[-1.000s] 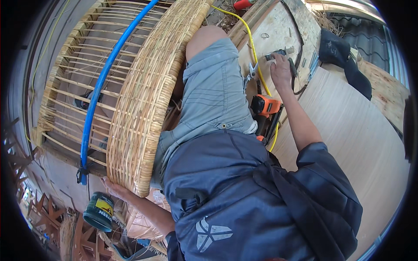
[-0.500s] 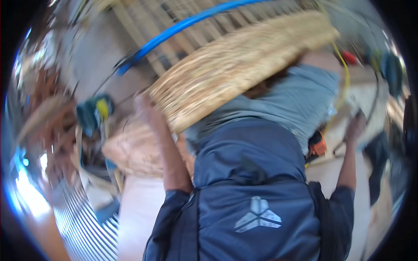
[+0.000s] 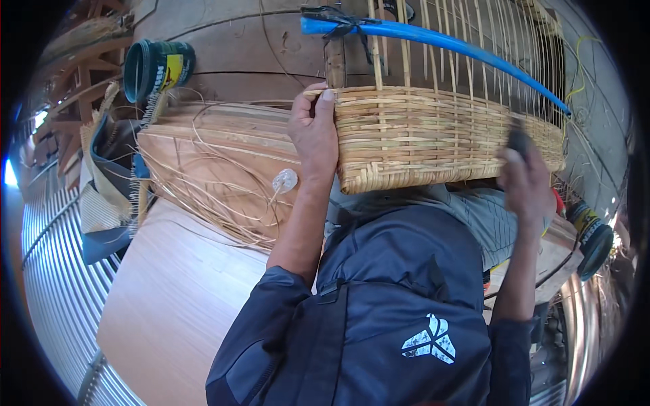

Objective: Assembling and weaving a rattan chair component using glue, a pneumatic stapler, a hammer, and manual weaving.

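A half-woven cane basket (image 3: 420, 139) lies across my lap, its tightly woven band towards me and long bare stakes (image 3: 467, 61) standing out at the far side. My left hand (image 3: 317, 132) is closed on the left end of the weave, thumb on top. Over the right part of the weave is my right hand (image 3: 525, 179), smeared by motion, its fingers curled round a dark, blunt object (image 3: 518, 139) whose kind is too blurred to tell. A blue tube (image 3: 433, 39) crosses the stakes in a curve, with black strips tied at its left end.
Loose cane strips (image 3: 223, 223) lie over a wooden block (image 3: 203, 162) on my left, beside a pale plywood sheet (image 3: 176, 284). A dark green bucket (image 3: 159, 68) stands far left, another bucket (image 3: 590, 237) at right. Corrugated metal (image 3: 57, 250) lines the left side.
The basket has turned from a slant to nearly level, and its woven side now shows sharply. My left hand has come to its left end; my right hand has moved in from the far right over the weave.
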A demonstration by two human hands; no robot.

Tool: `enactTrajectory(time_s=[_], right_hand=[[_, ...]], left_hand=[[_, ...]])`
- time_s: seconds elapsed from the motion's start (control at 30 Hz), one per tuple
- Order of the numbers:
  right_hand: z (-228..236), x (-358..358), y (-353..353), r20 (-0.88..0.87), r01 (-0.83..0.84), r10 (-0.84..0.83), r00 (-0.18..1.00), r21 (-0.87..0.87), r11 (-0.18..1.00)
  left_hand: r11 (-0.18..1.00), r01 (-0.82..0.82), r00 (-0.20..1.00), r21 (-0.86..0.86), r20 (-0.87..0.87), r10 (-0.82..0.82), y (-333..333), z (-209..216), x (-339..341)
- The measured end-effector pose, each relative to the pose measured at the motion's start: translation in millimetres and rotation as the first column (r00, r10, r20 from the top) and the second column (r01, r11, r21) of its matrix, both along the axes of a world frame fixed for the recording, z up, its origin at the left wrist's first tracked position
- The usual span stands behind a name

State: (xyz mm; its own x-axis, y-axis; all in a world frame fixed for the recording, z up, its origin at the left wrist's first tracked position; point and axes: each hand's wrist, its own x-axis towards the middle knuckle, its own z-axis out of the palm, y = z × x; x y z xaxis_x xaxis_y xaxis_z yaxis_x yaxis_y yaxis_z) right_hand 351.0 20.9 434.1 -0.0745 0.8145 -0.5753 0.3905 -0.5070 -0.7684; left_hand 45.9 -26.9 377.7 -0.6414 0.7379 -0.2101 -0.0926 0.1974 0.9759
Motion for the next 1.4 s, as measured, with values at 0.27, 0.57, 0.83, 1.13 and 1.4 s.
enactTrajectory(time_s=[0.27,0.57,0.83,1.13,1.4], right_hand=[[-14.3,-162.1,52.6,0.178,-0.743,0.729,0.661,0.023,0.668],[-35.7,-192.4,68.4,0.242,-0.838,0.815,0.526,-0.011,0.545],[-32.0,-199.9,68.7,0.319,-0.875,0.837,0.445,-0.042,0.482],[-31.7,-207.8,64.4,0.366,-0.907,0.847,0.386,-0.020,0.421],[-38.5,-189.7,72.8,0.428,-0.877,0.769,0.475,0.307,0.371]], left_hand=[[0.999,-0.024,0.998,0.023,0.066,0.022,8.5,-15.8,-18.8],[1.000,-0.007,1.000,-0.018,0.012,0.007,11.5,-30.8,-29.8],[0.999,-0.027,0.999,-0.042,0.017,0.027,13.1,-33.5,-28.4],[0.996,0.084,0.867,-0.016,-0.492,-0.081,12.4,-29.2,-23.9],[0.985,0.169,0.673,-0.030,-0.727,-0.138,22.7,-27.8,-13.5]])
